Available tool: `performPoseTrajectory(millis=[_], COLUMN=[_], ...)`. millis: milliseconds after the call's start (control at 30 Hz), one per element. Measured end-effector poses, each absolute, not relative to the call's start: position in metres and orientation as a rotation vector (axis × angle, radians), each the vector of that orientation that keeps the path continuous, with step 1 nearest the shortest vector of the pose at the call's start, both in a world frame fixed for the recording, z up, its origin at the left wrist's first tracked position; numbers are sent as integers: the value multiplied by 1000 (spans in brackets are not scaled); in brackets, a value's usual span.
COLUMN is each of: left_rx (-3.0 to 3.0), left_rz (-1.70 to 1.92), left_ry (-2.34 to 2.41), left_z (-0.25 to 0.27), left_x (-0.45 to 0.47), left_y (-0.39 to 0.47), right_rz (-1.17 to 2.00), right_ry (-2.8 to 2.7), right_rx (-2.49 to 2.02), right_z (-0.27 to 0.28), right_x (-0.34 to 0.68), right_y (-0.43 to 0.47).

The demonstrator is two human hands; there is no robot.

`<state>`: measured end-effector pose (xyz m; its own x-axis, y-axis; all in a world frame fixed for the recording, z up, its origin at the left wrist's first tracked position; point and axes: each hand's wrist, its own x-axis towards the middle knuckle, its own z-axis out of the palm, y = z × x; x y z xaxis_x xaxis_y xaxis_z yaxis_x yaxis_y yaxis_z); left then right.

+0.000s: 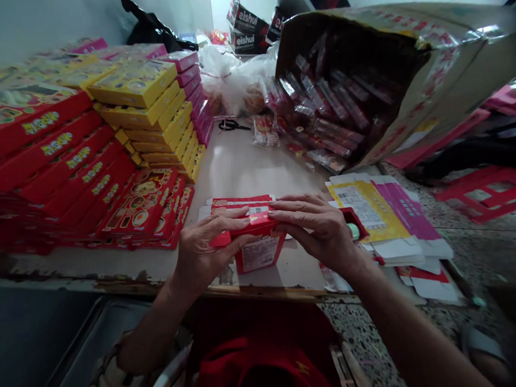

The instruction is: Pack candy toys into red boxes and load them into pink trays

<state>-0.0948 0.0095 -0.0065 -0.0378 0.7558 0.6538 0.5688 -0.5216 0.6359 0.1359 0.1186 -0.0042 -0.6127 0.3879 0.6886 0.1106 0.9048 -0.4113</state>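
A small red cardboard box (260, 254) with a pale printed label stands at the table's front edge, between my two hands. My left hand (208, 243) grips its left side, thumb on the front and fingers over the top. The fingers of my right hand (315, 227) lie stretched across the top right edge and press on it. Behind the box lie flat red-and-white cartons (239, 202), partly hidden by my hands. Just beyond my right hand is a red tray (354, 222) with a pale green round thing in it.
Stacked red boxes (61, 156), yellow boxes (135, 85) and magenta boxes (198, 89) fill the left. A large carton (452, 71) on its side spills wrapped packets (330, 104) at the back right. Black scissors (234, 125) lie mid-table. Flattened yellow cartons (367, 207) lie right.
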Motion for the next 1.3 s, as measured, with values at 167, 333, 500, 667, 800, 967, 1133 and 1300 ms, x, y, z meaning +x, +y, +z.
performPoseTrajectory(millis=[167, 333, 500, 667, 800, 967, 1133, 1300], left_rx=[2016, 2034, 1876, 1723, 1730, 1577, 1464, 1442], left_rz=[1652, 1714, 1842, 1791, 1460, 1285, 1112, 1027], left_ry=[1299, 1373, 1495, 1517, 1458, 1477, 1381, 1320], left_z=[-19, -42, -30, -5, -18, -35, -38, -41], left_x=[-86, -91, -83, -57, -40, -37, -36, -35], left_y=[3, 6, 14, -3, -14, -16, -14, -7], right_rz=[345, 365, 881, 891, 1282, 1413, 1205, 1074], right_ry=[-2114, -2113, -1891, -1614, -1677, -1485, -1319, -1249], right_rx=[-470, -571, -785, -1371, -1434, -1368, -1389, -1393], right_z=[-18, -25, -7, -20, -44, -52, -44, -41], right_x=[136, 133, 183, 276, 295, 279, 271, 275], right_y=[96, 73, 63, 82, 92, 95, 87, 52])
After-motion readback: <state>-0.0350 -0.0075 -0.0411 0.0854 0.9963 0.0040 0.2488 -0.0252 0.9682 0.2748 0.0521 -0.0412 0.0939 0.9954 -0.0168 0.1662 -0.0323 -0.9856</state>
